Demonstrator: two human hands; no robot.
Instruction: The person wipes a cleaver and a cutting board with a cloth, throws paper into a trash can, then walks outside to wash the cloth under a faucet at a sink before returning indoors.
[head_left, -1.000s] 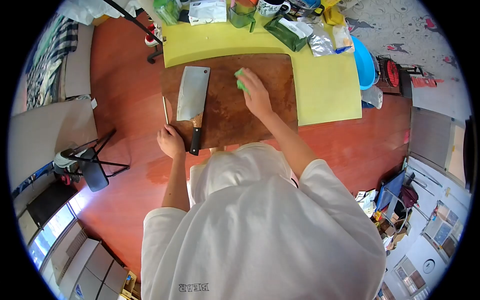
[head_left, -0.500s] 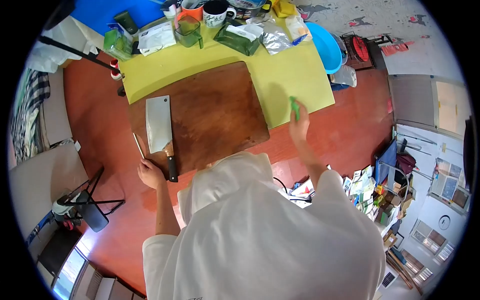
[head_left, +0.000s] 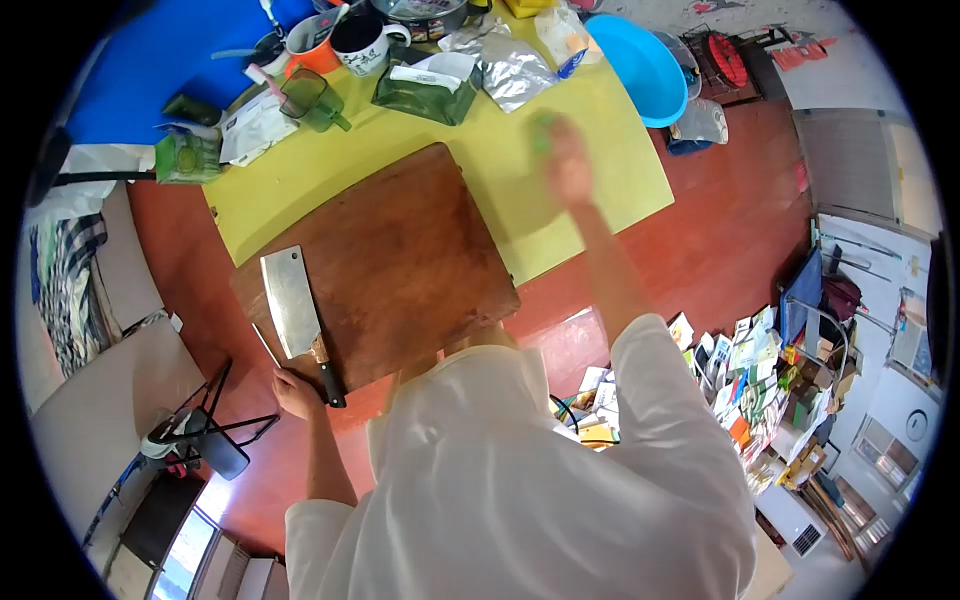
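Note:
My left hand (head_left: 299,393) is closed around the lower end of a thin pale stick-like thing (head_left: 266,346), just beyond the left edge of the brown cutting board (head_left: 400,260). On that board lies a cleaver (head_left: 292,305) with a black handle, close to my left hand. Over the right part of the yellow tabletop (head_left: 630,185), my right hand (head_left: 570,172) is blurred by motion. A small bright green thing (head_left: 543,134) shows at its fingers, its kind unclear.
Along the far side stand a green cup (head_left: 312,102), a white-and-black mug (head_left: 362,48), an orange cup (head_left: 312,45), a dark green packet (head_left: 428,90) and a silver foil bag (head_left: 515,72). A blue basin (head_left: 640,75) is beyond the right corner.
My right hand has moved forward and left with the green thing, towards the packets. My left hand keeps its hold beside the board. The whole view has turned and shifted.

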